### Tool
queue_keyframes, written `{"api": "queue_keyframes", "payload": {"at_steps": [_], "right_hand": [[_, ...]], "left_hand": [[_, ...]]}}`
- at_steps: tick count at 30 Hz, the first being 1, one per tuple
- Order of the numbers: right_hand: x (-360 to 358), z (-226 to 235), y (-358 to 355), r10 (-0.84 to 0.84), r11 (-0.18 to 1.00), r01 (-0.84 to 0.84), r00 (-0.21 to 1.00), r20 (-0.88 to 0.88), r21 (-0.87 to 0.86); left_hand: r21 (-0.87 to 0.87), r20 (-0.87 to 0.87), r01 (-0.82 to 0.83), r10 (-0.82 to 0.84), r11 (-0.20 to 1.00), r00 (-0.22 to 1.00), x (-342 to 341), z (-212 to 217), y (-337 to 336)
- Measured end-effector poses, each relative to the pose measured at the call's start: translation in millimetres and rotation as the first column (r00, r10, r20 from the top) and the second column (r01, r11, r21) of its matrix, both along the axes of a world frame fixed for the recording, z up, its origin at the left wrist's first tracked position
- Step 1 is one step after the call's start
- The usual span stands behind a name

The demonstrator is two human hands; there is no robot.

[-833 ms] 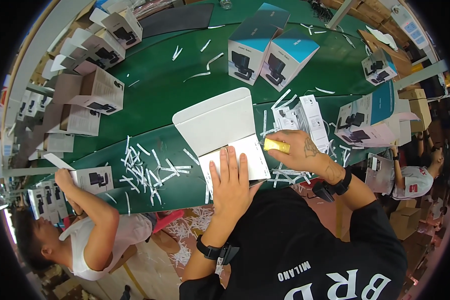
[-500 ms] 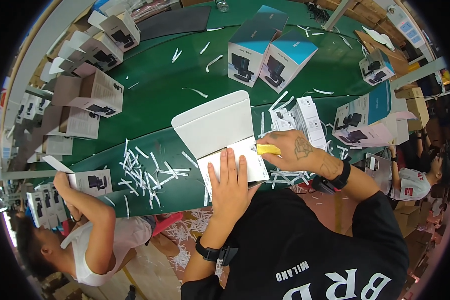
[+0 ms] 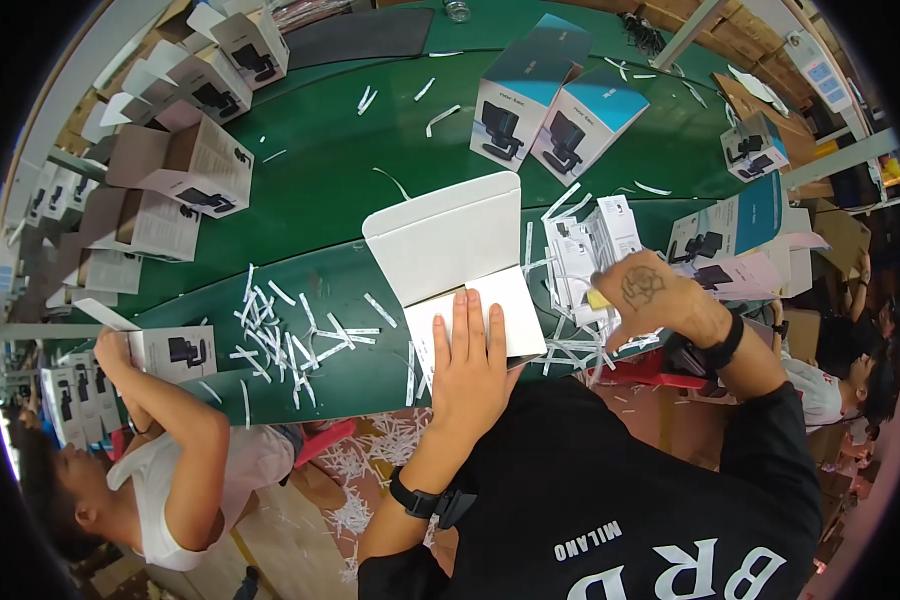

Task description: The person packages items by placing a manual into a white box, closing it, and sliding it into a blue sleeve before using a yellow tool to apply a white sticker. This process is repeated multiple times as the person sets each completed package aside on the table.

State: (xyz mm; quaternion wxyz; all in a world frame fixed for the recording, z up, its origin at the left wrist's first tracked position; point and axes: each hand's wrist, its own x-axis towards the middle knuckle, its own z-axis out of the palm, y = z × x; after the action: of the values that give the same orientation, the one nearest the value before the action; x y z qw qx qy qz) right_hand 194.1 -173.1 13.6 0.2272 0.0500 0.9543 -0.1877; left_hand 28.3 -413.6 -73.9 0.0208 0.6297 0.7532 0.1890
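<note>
White box [image 3: 458,250] lies directly beneath the left grip [image 3: 470,380].

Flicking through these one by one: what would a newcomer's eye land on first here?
Probably the white box at the centre, its big flap up and the left hand flat on it. Next, the right hand with a small yellow object to the box's right. Then the white strips scattered over the green table, thickest left of the box.

The box [image 3: 454,262] is white (the table [image 3: 320,165] green)
</note>
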Motion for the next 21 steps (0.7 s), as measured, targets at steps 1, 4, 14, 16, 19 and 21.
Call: {"api": "queue_keyframes", "payload": {"at_steps": [1,4,14,16,19,21], "right_hand": [[-12,5,-7,-0.050,0.997,0.048,0.998,-0.033,-0.055],[-54,9,-34,-0.139,0.977,0.121,0.986,-0.094,-0.175],[-123,-48,-107,-0.380,0.912,0.276,0.848,-0.369,-0.304],[-128,-51,-113,-0.389,0.909,0.290,0.849,-0.358,-0.300],[-135,-55,-117,-0.414,0.900,0.322,0.843,-0.345,-0.293],[-137,-59,-110,-0.494,0.846,0.386,0.826,-0.270,-0.369]], "left_hand": [[-0.011,-0.001,0.016,-0.016,1.000,1.000,-3,0,-4],[0.000,0.028,0.086,-0.086,0.996,0.996,-8,-1,-19],[0.007,-0.066,0.215,-0.214,0.977,0.975,-3,-20,-45],[0.015,-0.081,0.232,-0.230,0.973,0.970,-5,-27,-43],[0.034,-0.081,0.237,-0.234,0.971,0.969,-5,-29,-43],[0.065,-0.072,0.242,-0.237,0.968,0.969,-7,-24,-36]]}}
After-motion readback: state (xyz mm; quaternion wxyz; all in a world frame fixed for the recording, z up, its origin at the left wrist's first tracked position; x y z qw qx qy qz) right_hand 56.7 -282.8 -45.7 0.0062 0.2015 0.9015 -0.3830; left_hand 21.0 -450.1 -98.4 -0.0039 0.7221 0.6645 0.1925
